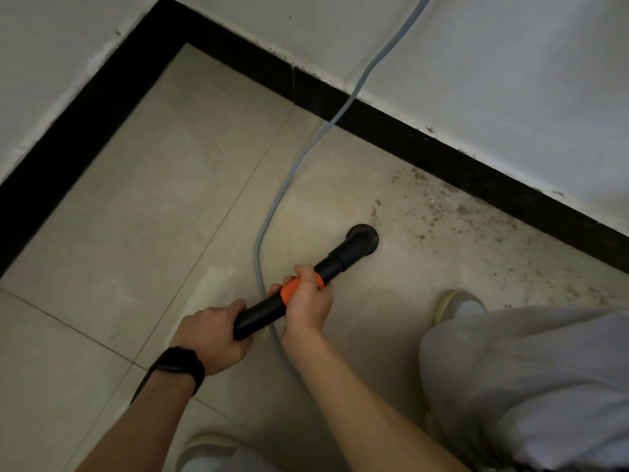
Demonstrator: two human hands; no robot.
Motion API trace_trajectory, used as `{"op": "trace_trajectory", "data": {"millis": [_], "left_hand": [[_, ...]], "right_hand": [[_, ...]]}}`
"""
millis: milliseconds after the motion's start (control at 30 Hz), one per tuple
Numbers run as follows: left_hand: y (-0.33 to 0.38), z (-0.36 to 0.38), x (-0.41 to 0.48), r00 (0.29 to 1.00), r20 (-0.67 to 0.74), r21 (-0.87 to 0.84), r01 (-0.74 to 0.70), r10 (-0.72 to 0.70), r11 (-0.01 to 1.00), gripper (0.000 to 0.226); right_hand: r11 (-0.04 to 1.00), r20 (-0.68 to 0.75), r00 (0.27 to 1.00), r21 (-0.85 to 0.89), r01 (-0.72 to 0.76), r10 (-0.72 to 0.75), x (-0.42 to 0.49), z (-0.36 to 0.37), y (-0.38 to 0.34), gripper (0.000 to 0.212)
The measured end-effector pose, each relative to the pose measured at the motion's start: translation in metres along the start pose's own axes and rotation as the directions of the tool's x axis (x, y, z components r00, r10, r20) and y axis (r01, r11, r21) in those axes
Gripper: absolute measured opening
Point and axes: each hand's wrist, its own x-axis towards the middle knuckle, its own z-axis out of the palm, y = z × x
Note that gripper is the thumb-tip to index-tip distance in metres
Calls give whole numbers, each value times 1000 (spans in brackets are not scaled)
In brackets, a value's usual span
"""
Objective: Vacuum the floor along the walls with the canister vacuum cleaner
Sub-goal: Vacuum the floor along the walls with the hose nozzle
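A black vacuum wand with an orange collar slants from lower left to upper right. Its round nozzle rests on the beige tiled floor, at the edge of a patch of dark dirt specks along the right wall. My right hand grips the wand around the orange collar. My left hand, with a black band on the wrist, grips the wand's lower black end. The canister itself is out of view.
A black skirting board lines two white walls that meet in a corner at the upper left. A grey cable runs down the right wall, across the floor and under the wand. My light shoes and trouser leg stand at the lower right.
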Motion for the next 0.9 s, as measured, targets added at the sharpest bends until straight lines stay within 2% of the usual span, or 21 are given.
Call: {"op": "trace_trajectory", "data": {"millis": [233,900], "left_hand": [[27,8,6,999,-14,-97,31,-33,995,22],[53,-6,28,992,-54,-127,103,-111,987,20]], "right_hand": [[999,12,999,-33,34,-34,11,-9,-21,14],[996,106,993,-61,64,-58,38,0,-47,15]]}}
